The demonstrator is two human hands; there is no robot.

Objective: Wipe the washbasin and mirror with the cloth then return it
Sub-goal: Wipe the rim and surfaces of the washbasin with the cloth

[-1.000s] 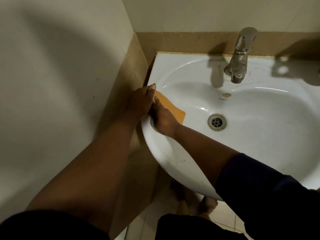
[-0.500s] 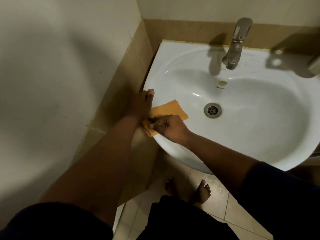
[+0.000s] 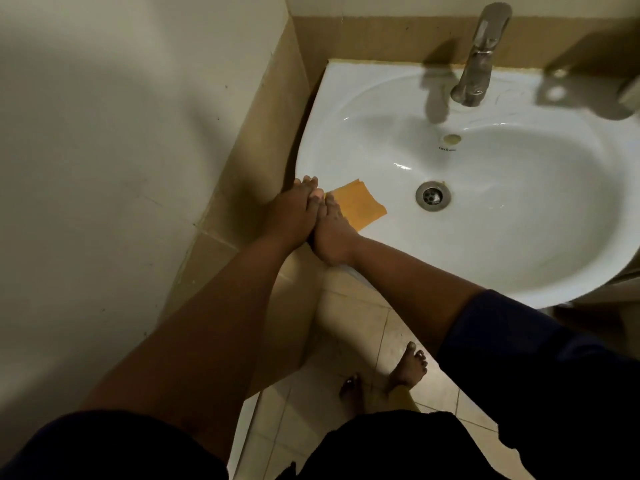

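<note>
Orange cloth (image 3: 358, 206): thin, soft, light, likely limp when lifted; lies flat on the washbasin (image 3: 519, 237) at its left rim, near the front-left edge. My right hand (image 3: 332, 233) presses its near end; left hand (image 3: 294, 211) steadies alongside on the rim. Whether either grip is pinching it, I cannot tell. Best taken bunched at that edge.

A white washbasin (image 3: 519, 237) is set into the wall corner. An orange cloth (image 3: 360, 204) lies flat on its left inner slope, left of the drain (image 3: 433, 195). A metal tap (image 3: 479, 60) stands on the back ledge, and both hands rest at the left rim on the cloth's edge
</note>
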